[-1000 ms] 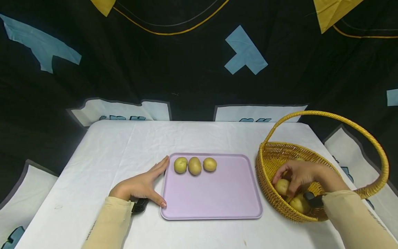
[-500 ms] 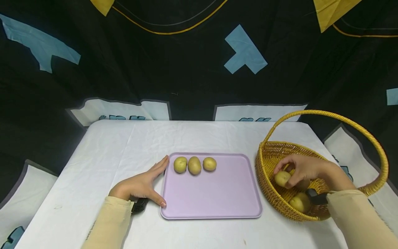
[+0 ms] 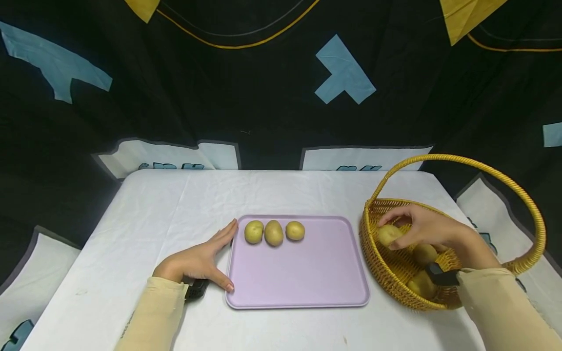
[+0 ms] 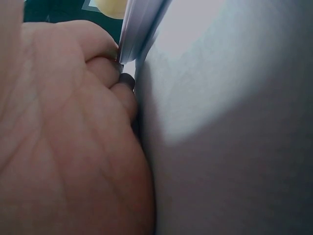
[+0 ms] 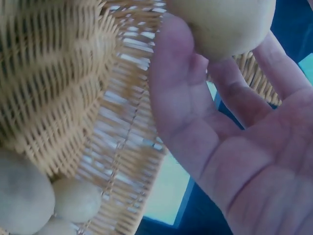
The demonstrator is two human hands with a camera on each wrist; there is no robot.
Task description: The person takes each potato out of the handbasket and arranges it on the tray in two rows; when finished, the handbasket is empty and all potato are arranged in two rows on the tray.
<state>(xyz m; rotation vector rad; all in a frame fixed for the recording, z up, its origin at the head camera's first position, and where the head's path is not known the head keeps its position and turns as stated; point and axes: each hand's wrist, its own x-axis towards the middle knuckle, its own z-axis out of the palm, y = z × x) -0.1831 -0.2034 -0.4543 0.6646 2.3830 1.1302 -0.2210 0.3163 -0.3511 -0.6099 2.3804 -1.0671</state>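
My right hand (image 3: 423,227) pinches a potato (image 3: 388,235) between thumb and fingers, inside the wicker basket (image 3: 371,243) near its left wall. The right wrist view has this potato (image 5: 227,24) at the fingertips. Below the hand, more potatoes (image 3: 424,254) lie in the basket, partly hidden by the wrist. My left hand (image 3: 199,261) spreads thumb and fingers along the left edge of a lilac tray (image 3: 303,278), fingertips right at its rim. On the tray, three potatoes stand in a row near the back left: a round one (image 3: 253,232), an oval one (image 3: 274,233) and a smaller one (image 3: 295,230).
The basket's tall handle (image 3: 496,173) arches above the right forearm. A white cloth (image 3: 281,192) covers the table, and a dark patterned curtain (image 3: 263,97) hangs behind it.
My right hand has lifted the potato from the basket's contents and shifted it a little up and left, uncovering another potato below. The left hand and the tray stay put.
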